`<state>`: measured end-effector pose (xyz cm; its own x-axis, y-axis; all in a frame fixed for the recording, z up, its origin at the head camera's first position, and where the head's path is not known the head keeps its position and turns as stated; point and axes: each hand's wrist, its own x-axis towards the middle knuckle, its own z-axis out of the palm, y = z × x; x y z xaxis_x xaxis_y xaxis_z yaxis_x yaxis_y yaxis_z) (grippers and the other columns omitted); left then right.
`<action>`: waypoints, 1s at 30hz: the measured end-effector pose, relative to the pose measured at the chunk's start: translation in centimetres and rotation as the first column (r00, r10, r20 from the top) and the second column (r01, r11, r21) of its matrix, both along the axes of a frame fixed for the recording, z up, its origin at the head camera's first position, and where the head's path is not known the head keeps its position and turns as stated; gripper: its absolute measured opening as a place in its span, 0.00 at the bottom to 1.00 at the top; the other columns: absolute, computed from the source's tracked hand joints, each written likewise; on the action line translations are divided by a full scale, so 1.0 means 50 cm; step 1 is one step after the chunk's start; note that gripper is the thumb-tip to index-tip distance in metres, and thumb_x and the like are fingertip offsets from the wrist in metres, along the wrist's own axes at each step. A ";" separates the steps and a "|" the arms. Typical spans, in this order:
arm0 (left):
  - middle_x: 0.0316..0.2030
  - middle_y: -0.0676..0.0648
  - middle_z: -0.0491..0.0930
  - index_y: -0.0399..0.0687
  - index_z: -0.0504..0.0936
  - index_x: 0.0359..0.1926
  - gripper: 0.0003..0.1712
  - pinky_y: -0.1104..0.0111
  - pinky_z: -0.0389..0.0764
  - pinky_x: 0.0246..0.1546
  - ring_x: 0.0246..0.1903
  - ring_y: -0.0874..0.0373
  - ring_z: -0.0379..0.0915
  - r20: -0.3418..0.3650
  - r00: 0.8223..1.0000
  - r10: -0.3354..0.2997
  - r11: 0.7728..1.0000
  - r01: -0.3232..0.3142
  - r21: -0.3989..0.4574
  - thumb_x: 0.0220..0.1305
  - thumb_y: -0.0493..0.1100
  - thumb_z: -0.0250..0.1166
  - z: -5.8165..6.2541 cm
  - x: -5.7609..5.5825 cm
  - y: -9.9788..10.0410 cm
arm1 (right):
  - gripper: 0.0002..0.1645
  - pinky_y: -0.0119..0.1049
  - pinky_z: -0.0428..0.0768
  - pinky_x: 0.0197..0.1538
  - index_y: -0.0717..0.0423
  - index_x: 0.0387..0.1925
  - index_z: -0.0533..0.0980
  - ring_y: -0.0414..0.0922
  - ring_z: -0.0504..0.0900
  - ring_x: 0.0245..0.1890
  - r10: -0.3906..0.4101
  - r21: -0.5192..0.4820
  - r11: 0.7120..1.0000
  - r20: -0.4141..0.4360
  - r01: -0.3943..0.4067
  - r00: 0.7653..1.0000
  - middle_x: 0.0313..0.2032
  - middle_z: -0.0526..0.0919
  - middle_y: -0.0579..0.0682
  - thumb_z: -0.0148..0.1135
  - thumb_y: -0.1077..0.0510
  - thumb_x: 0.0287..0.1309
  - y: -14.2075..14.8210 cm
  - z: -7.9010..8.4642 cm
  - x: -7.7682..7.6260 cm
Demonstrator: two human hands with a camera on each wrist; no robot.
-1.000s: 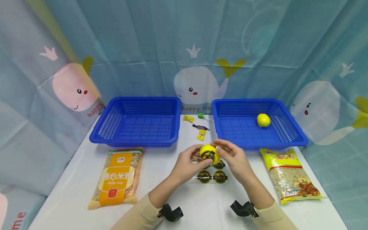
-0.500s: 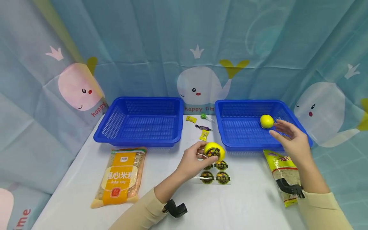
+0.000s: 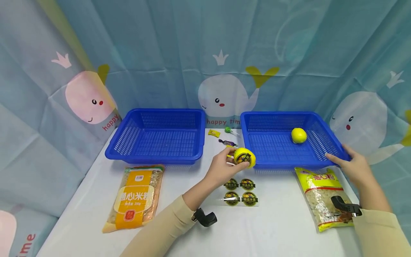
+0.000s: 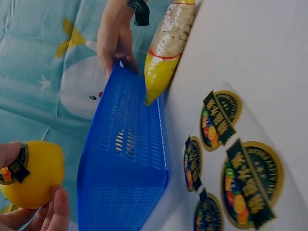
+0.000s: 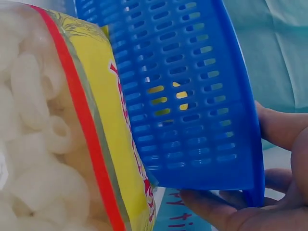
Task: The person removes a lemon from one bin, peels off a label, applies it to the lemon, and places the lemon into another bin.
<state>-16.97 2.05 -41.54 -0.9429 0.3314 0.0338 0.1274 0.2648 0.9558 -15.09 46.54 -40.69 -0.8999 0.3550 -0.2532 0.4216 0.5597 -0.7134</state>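
In the head view my left hand (image 3: pixel 222 167) holds a yellow lemon (image 3: pixel 251 156) between thumb and fingers, close by the near left corner of the right blue plastic basket (image 3: pixel 269 142). A round black-and-gold fruit sticker (image 4: pixel 18 166) shows on this lemon in the left wrist view. My right hand (image 3: pixel 357 170) grips that basket at its near right corner. Thumb and fingers lie on either side of the rim (image 5: pixel 257 159) in the right wrist view. Inside the basket rests another lemon (image 3: pixel 299 135). A clear sheet with several matching stickers (image 3: pixel 231 198) lies on the table below my left hand.
At the left stands a second blue basket (image 3: pixel 160 142), with an orange bag of rice noodles (image 3: pixel 133 200) before it. A yellow pasta bag (image 3: pixel 325 200) lies under my right forearm. Wrapped candies (image 3: pixel 228 142) and a green lollipop (image 3: pixel 228 130) sit between the baskets.
My right hand has left the lemon beside my left hand, passed over the right basket and taken hold of its near right corner. My left hand has carried the lemon slightly right and away.
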 end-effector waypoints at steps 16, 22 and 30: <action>0.50 0.47 0.80 0.50 0.61 0.75 0.50 0.72 0.82 0.34 0.34 0.67 0.79 -0.046 0.998 0.030 0.994 -0.034 -0.102 0.58 0.58 0.75 0.017 -0.070 0.105 | 0.61 0.70 0.57 0.65 0.48 0.76 0.25 0.79 0.47 0.71 0.014 -0.046 0.999 -0.022 -0.015 1.000 0.75 0.32 0.75 0.52 0.30 0.67 -0.005 -0.013 0.005; 0.49 0.51 0.78 0.53 0.60 0.75 0.49 0.72 0.83 0.39 0.37 0.66 0.79 -0.012 1.000 -0.015 0.999 0.014 -0.047 0.58 0.51 0.76 0.009 -0.065 0.095 | 0.59 0.74 0.50 0.66 0.47 0.77 0.26 0.80 0.39 0.72 0.019 -0.034 0.999 -0.030 -0.020 0.999 0.75 0.30 0.75 0.52 0.30 0.68 -0.004 -0.016 0.009; 0.52 0.48 0.80 0.53 0.73 0.66 0.33 0.70 0.82 0.47 0.43 0.63 0.79 -0.052 0.994 -0.097 0.995 0.098 0.013 0.62 0.51 0.72 -0.007 -0.050 0.040 | 0.59 0.77 0.50 0.65 0.48 0.77 0.26 0.81 0.42 0.71 0.029 -0.004 1.000 -0.018 -0.029 0.999 0.74 0.32 0.76 0.50 0.30 0.68 -0.004 -0.016 0.012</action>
